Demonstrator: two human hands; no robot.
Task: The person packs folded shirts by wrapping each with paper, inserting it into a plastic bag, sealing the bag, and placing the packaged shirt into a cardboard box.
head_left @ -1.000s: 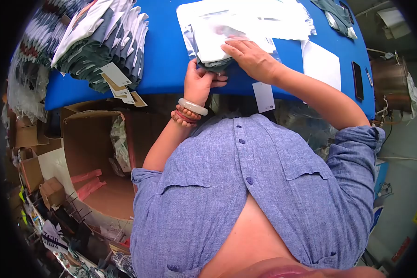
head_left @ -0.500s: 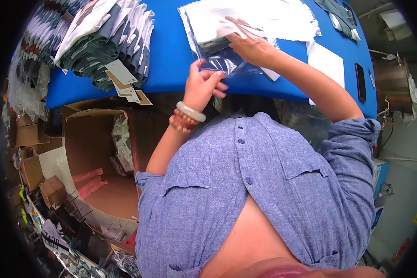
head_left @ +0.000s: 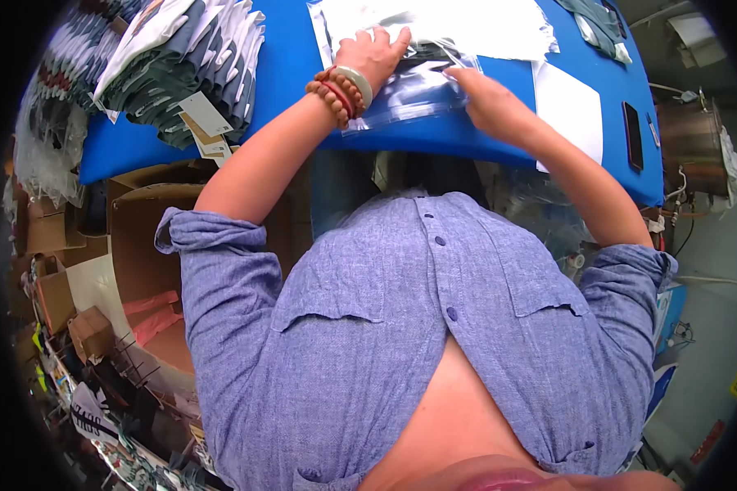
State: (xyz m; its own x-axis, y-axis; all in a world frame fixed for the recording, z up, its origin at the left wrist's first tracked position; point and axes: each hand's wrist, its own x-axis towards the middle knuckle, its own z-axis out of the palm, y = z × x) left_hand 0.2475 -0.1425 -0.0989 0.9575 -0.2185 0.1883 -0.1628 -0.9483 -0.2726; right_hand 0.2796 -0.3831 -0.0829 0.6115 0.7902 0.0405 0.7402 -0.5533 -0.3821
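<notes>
A table [head_left: 287, 82] under blue cloth spans the top of the view. Below it is the person's shirt [head_left: 344, 368], its sleeves rolled to the elbows. A brown carton [head_left: 151, 274] stands under the table's left part, partly hidden by the left sleeve; pink strips [head_left: 155, 317] lie in it. On the table's left side sits a tall pile [head_left: 196, 61] of folded grey-green and white garments, with another pile [head_left: 74, 61] just beyond it, further left. A metal tank [head_left: 696, 143] stands past the right end.

The clear bag [head_left: 409, 96] lies flat near the table's front edge, in front of the person; a dark fold shows through its film, while glare whitens the upper part. White items [head_left: 508, 29] lie beyond it. A white sheet [head_left: 569, 106] lies to its right, crossed by the right forearm.

The left hand [head_left: 368, 59] lies over the bag's left part, fingers spread apart. The right hand [head_left: 495, 105] is at the bag's right edge, thumb and forefinger close together; blur hides whether they pinch the film.

A phone [head_left: 633, 135] lies near the right end. Tags [head_left: 205, 113] hang from the nearer pile. A pale bangle [head_left: 356, 86] and brown beads [head_left: 332, 96] circle the left wrist. A pen [head_left: 653, 131] lies beside the phone.
</notes>
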